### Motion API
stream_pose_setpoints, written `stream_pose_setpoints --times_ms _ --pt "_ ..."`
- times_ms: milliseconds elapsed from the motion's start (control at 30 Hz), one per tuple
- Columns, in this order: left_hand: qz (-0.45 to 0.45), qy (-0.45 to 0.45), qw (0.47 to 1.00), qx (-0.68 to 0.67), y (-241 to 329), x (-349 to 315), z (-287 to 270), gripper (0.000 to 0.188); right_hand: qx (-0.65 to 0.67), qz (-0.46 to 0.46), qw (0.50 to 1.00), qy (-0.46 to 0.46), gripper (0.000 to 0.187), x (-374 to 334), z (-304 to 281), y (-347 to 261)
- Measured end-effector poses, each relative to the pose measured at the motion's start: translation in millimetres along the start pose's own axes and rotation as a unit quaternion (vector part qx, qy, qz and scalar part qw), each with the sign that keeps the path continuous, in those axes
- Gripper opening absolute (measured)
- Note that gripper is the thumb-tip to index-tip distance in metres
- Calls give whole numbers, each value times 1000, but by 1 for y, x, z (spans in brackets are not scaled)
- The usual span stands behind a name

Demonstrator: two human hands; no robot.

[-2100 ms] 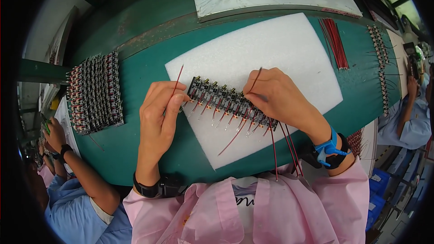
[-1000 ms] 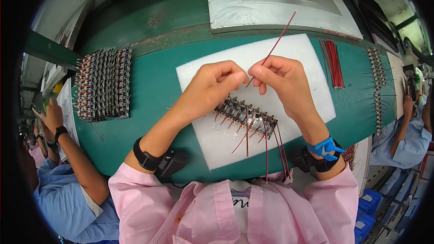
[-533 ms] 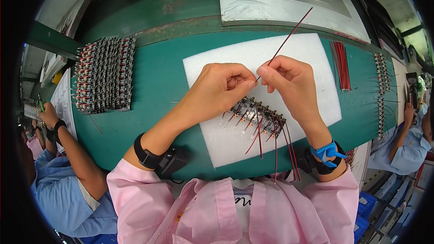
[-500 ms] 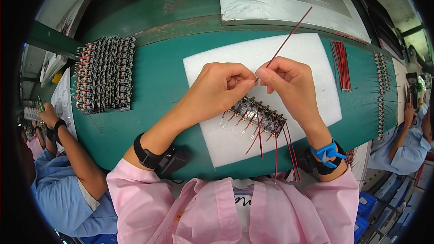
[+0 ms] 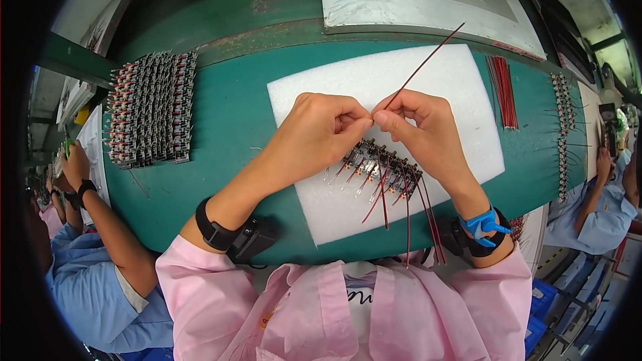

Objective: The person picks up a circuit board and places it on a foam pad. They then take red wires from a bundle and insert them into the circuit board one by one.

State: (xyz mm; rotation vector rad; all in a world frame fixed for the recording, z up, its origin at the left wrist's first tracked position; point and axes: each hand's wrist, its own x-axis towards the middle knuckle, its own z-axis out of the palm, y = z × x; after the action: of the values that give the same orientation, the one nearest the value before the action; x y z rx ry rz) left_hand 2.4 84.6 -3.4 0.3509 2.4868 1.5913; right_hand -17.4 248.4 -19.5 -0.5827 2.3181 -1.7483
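Note:
Between thumb and fingers, my right hand (image 5: 418,120) pinches a thin dark red and black wire (image 5: 431,59) whose long end slants up to the right. My left hand (image 5: 328,127) is closed in a pinch right against the right fingertips, at the wire's lower end; its fingers hide that end. Just below both hands a row of small circuit boards (image 5: 381,168) lies on a white foam sheet (image 5: 321,220). Several red and black wires (image 5: 408,227) hang from the boards toward me.
Stacked circuit boards (image 5: 150,110) stand at the left of the green table (image 5: 231,120). A bundle of red wires (image 5: 503,93) lies right of the foam, with a line of small parts (image 5: 562,137) beyond. Co-workers' arms (image 5: 114,227) show at both sides; a silver-wrapped panel (image 5: 428,0) is at the back.
Both hands have come together so their fingertips meet, the right one shifting slightly left. The wire leans a little further right. At the left, the co-worker's hand has risen slightly.

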Motion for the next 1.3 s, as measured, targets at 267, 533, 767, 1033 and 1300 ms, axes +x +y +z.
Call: stream_pose_setpoints --times_ms 267,533,767,1033,1300 --pt "25 8 1000 16 0 -3 2 11 35 92 995 -25 10 -1 -1 -4" --pt "-9 -3 1000 2 0 -1 2 12 23 91 995 -26 10 0 -1 -2" --pt "-61 -38 989 -125 -14 4 -2 13 18 45 998 -32 9 0 0 -4" --pt "-148 -102 964 -196 -14 6 -6 15 108 112 987 -31 10 1 -1 -5" --pt "-147 -97 966 -189 -14 7 -6 15 130 146 980 -34 12 2 -3 -3"
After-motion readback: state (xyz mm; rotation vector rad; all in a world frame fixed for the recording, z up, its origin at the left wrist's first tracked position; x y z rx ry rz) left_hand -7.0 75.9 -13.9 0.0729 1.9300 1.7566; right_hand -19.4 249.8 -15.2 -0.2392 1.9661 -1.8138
